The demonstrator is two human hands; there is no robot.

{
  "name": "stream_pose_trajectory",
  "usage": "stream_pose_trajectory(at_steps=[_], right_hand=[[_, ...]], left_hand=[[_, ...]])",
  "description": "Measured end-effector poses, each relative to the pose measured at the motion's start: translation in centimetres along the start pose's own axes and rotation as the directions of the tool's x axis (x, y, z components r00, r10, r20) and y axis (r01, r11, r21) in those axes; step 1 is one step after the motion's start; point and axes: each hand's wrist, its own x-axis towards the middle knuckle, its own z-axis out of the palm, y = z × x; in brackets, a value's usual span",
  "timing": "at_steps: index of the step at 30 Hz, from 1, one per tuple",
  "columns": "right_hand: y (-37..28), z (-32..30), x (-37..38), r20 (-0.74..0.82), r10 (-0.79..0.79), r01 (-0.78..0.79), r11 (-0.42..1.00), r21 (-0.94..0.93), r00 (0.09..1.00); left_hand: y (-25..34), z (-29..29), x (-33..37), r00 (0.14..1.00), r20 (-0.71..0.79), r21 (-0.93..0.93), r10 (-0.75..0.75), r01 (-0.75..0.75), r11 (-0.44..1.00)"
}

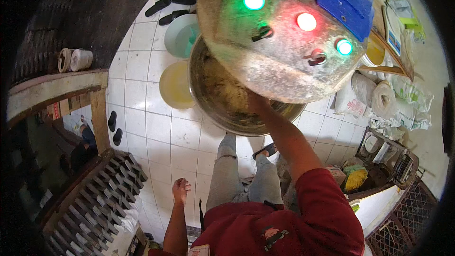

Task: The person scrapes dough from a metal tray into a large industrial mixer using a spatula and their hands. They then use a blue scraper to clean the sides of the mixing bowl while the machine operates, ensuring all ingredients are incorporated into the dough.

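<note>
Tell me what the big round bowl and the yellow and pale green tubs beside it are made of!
The big round bowl looks like metal, maybe steel: its rim is smooth, grey and somewhat shiny. The yellow tub and pale green tub look like smooth plastic, because they're evenly coloured and thin-edged, but I can't be sure from above.

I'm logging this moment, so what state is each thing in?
Left hand: empty, fingers loosely curled
Right hand: in the bowl, grip hidden
Bowl: partly filled
Dough-like mix: lumpy
Green light: lit
Red light: lit
Blue-green light: lit
Knobs: setting unclear
Pale green bucket: open
</note>
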Motion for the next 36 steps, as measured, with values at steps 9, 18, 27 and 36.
stream_pose_trajectory(at_steps=[9, 18, 27, 36], right_hand=[[8.6, -9.6, -20.6, -0.2, 0.133, -0.064, 0.946, 0.319, 0.971], [9.0, 4.7, -55.4, -0.264, 0.958, -0.189, 0.241, 0.952, -0.11], [8.6, 24.7, -74.0, 0.267, 0.618, -0.085, -0.479, 0.874, -0.74], [5.3, 29.1, -71.9, 0.425, 0.608, 0.126, -0.472, 0.873, -0.67]], left_hand=[[7.4, 8.2, 1.3, 0.922, 0.365, 0.245, 0.128, -0.228, 0.942], [19.0, 26.2, -5.9, 0.653, 0.757, 0.562, -0.039, -0.619, 0.549], [14.1, 53.4, -24.3, 0.189, 0.976, 0.198, -0.107, -0.977, 0.079], [-12.8, 69.9, -49.7, -0.081, 0.853, -0.095, -0.516, -0.995, -0.002]])
